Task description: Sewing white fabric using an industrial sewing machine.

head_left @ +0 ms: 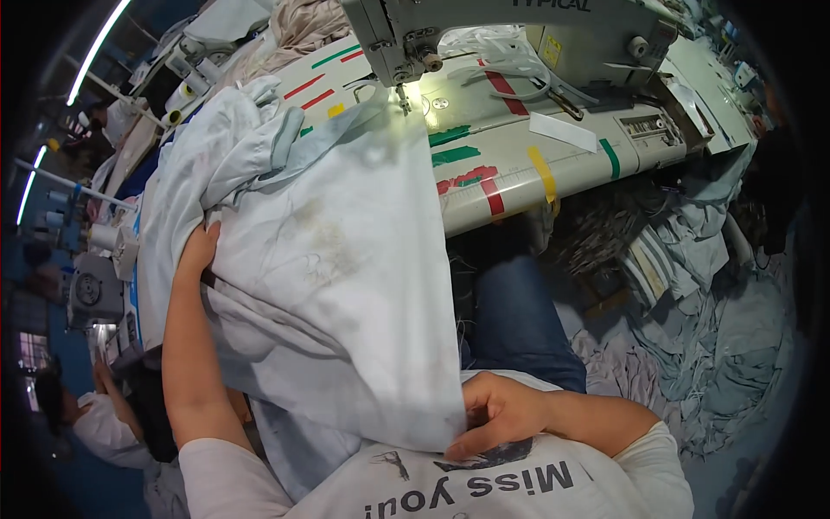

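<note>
Sewing tbl [575,180] w/ wht cloth [380,225], tape strips [543,174]

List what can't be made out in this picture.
All in the head view:
Left hand: most fingers hidden behind the pale cloth.
Sewing machine: top cut off by the upper edge.
Needle: too small to tell whether it pierces the cloth.
Co-worker at far left: work too small and dim.

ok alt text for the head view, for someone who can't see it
A person's right hand holds the near right corner of a pale, brown-smudged cloth; the left hand is partly tucked in its folds. The cloth's far end reaches the lit needle area of a sewing machine, whose table bears coloured tape strips.
</note>
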The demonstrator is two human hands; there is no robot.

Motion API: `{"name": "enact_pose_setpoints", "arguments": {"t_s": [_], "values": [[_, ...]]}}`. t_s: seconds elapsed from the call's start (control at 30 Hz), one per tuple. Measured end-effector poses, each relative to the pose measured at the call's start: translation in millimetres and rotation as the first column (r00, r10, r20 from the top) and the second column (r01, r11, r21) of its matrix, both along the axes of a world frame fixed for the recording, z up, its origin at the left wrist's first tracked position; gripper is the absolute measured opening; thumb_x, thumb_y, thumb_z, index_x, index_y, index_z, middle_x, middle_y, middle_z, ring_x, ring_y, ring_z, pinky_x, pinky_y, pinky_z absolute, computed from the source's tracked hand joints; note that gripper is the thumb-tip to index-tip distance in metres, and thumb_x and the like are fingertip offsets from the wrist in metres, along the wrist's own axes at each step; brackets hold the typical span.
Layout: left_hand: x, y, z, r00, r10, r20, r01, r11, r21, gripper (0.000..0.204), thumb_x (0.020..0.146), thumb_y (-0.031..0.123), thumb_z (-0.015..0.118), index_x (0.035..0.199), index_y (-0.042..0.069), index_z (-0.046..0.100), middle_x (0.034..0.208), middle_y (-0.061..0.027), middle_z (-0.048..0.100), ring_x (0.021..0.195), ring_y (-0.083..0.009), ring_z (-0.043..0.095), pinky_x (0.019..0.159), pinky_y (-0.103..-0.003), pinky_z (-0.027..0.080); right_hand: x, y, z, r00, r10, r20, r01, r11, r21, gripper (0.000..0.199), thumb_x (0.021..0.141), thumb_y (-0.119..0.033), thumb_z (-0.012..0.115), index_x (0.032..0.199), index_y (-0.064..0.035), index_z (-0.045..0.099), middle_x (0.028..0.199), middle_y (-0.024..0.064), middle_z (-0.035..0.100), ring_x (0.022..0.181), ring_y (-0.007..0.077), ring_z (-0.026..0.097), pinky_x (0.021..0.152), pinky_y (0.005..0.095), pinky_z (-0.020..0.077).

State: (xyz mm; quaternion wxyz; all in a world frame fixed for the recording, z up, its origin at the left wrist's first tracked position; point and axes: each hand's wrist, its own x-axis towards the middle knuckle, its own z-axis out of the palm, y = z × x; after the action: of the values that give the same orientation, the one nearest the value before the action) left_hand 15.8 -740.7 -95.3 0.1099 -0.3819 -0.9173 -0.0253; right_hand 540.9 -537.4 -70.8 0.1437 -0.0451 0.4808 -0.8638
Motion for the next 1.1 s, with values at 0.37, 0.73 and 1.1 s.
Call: {"name": "enact_pose_setpoints", "arguments": {"t_s": [0.37,0.73,1.1], "values": [[192.2,21.5,123.0,0.986,-0.161,0.048,0.151,0.976,0.158,0.046,0.079,0.009,0.067,0.122,0.003,0.053,0.121,-0.0165,0.054,0.107,-0.033,0.055,0.093,-0.037,0.042,-46.6,-93.0,11.9,0.873,0.067,-0.483,0.107,0.94,0.324,0.043,0.075,-0.026,0.07,0.099,0.0077,0.062,0.102,0.0264,0.062,0.099,0.037,0.059,0.093,0.0384,0.0433],[424.4,15.2,231.3,0.886,-0.373,0.277,0.451,0.833,-0.321,0.061,0.066,0.01,0.073,0.122,-0.003,0.051,0.109,-0.0218,0.051,0.094,-0.0375,0.055,0.082,-0.04,0.046,-79.2,-237.7,80.2,0.715,0.285,-0.638,-0.084,0.942,0.326,0.025,0.073,-0.014,0.057,0.089,0.0036,0.066,0.094,0.0254,0.064,0.092,0.036,0.063,0.077,0.0391,0.0497],[387.8,-34.2,205.1,0.972,-0.234,-0.003,0.232,0.964,-0.134,0.035,0.076,-0.01,0.059,0.109,0.003,0.054,0.073,-0.0118,0.057,0.064,-0.0281,0.059,0.058,-0.033,0.046,-86.5,-191.8,123.8,0.785,0.543,-0.298,-0.404,0.813,0.419,0.02,0.07,-0.007,0.059,0.085,0.0028,0.066,0.089,0.0222,0.066,0.087,0.0325,0.065,0.073,0.038,0.0505]]}}
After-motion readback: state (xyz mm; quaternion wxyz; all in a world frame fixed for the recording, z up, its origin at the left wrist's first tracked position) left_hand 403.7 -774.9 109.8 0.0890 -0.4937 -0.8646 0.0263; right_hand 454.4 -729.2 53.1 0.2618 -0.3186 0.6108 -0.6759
